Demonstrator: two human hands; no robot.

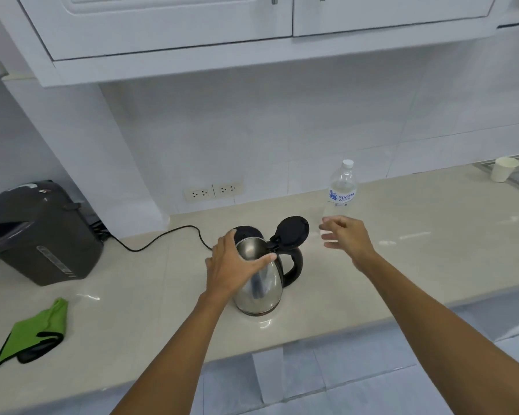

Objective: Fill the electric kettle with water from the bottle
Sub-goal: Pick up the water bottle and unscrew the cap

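Observation:
A steel electric kettle [262, 290] with a black handle stands on the beige counter [150, 280], its black lid [291, 230] flipped up and open. My left hand [232, 265] grips the kettle's upper body, thumb across the front. A clear water bottle [342, 187] with a white cap and blue label stands upright behind and to the right of the kettle. My right hand [346, 235] hovers between the lid and the bottle, fingers apart, holding nothing and just short of the bottle's base.
A dark hot-water dispenser [39, 232] sits at the far left, its black cord [162, 238] running across the counter toward the kettle. A green cloth [35, 332] lies front left. A white paper cup [504, 169] stands far right. Wall sockets [213, 191] sit behind; cabinets overhang above.

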